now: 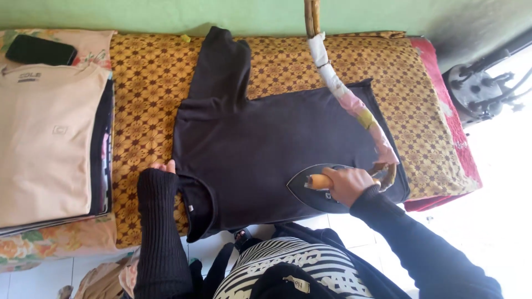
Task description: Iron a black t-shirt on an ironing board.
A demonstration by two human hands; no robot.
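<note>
**Iron sitting on the black shirt, near the hem end**

We've got the iron [321, 188] flat on the black t-shirt [266, 149], down by the near right corner of the shirt. Our right hand [346, 185] has its fingers wrapped tight around the orange handle. The taped-up cord [346, 97] runs from the iron's back end up across the shirt and off past the far edge of the padding.

The shirt is spread out on a brown and gold patterned cloth [144, 99], collar toward the left, one sleeve pointing at the far edge. Our left hand [163, 167] rests on the cloth right at the shirt's collar side, mostly covered by the black sleeve; only the fingertips show, pressing flat and holding nothing.

Over at the left end there's a stack of folded clothes [50, 144] with a beige shirt on top, and a black phone [40, 50] lying in the far left corner. A red cloth [451, 133] pokes out along the right edge.
</note>
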